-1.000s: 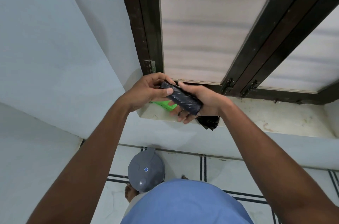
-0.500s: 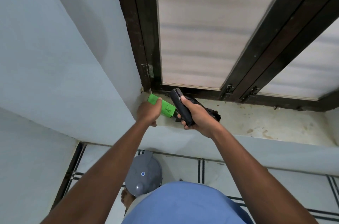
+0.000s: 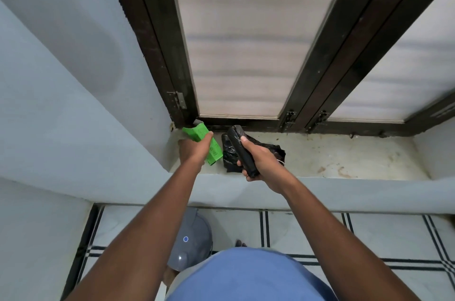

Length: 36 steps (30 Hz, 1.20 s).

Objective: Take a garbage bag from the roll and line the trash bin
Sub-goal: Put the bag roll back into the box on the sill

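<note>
My right hand (image 3: pixel 262 162) grips a black roll of garbage bags (image 3: pixel 240 146), held tilted above the window sill (image 3: pixel 344 160). A loose crumpled black bag (image 3: pixel 272 149) lies on the sill just behind and under that hand. My left hand (image 3: pixel 194 150) holds a bright green carton (image 3: pixel 205 143) with a barcode, at the sill's left corner, a short gap left of the roll. The grey trash bin (image 3: pixel 190 241) with its domed lid stands on the floor below the sill, partly hidden behind my left forearm and my blue shirt.
A dark wooden window frame (image 3: pixel 317 74) with frosted panes rises behind the sill. Pale blue walls close in on the left. The floor (image 3: pixel 307 234) is white tile with black lines. A bare foot (image 3: pixel 240 243) shows beside the bin.
My left hand let go of the roll, moved left and took hold of the green carton. My right hand kept the roll and lowered it toward the sill, where the loose black bag now lies.
</note>
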Available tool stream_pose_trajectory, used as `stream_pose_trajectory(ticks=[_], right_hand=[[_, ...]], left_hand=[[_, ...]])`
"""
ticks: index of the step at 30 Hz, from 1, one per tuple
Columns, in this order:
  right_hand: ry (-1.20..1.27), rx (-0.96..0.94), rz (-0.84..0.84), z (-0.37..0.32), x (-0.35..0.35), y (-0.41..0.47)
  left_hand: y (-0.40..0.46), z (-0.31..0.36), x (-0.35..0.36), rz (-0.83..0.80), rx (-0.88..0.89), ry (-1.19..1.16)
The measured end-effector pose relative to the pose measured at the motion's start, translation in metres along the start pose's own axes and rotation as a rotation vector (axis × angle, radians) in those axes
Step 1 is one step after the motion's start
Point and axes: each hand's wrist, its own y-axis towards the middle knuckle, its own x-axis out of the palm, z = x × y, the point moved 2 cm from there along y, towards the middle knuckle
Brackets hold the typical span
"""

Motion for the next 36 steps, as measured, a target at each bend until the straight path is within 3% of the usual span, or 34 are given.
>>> stream_pose_trajectory(ticks=[3,10,20,27,32,36], right_hand=[[-0.024,0.014,0.011,0.005,0.007,-0.001],[-0.094,-0.044,0.013,-0.001,0.016,-0.006],[-0.437,-0.212,-0.169,-0.045,0.062,-0.013],[-0.618,-0.112,0.005,-0.035,0.061,0.012],[-0.644,-0.103,0.03,-0.036,0.058,0.016],[-0.851,-0.142,0.051,-0.044,0.058,0.015]], left_hand=[[0.001,-0.004,0.003,-0.035,-0.042,-0.146],[-0.035,-0.012,-0.04,0.075,0.628,0.144],[-0.049,-0.029,-0.063,-0.006,0.799,0.265],[-0.051,-0.03,-0.06,0.009,0.796,0.26],[-0.05,-0.032,-0.058,-0.006,0.913,0.374],[-0.049,-0.033,-0.058,-0.015,0.885,0.41]])
